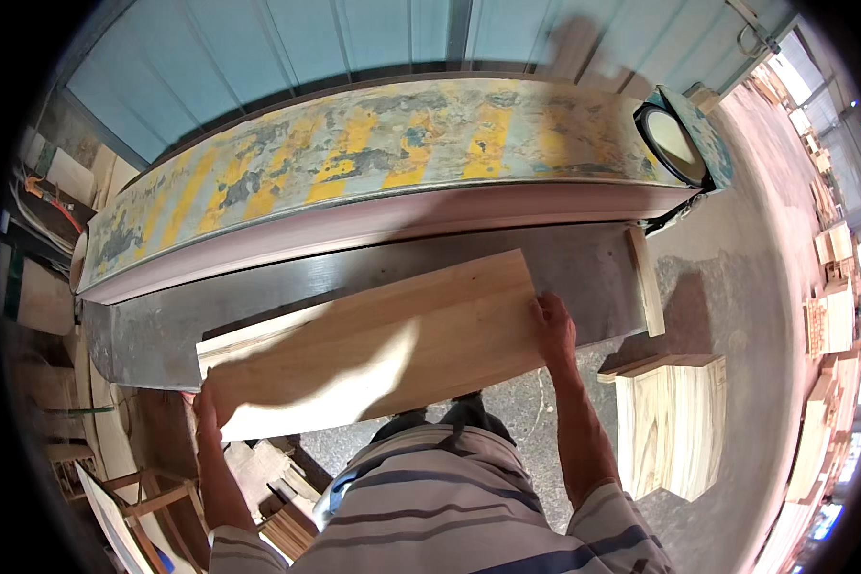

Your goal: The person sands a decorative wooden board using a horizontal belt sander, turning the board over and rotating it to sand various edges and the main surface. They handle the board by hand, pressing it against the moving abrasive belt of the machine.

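I hold a long pale wooden board flat over the grey metal table of a belt sanding machine. My left hand grips the board's left end near its lower corner. My right hand grips the right end, fingers on top. A second thin board edge shows just beneath its upper left side. Behind runs the long pink sanding belt under a worn yellow and grey cover.
A stack of pale wooden panels stands on the concrete floor at my right. A narrow wooden strip lies at the table's right end. Wood offcuts and a small stool frame crowd the lower left. More wood stacks line the far right.
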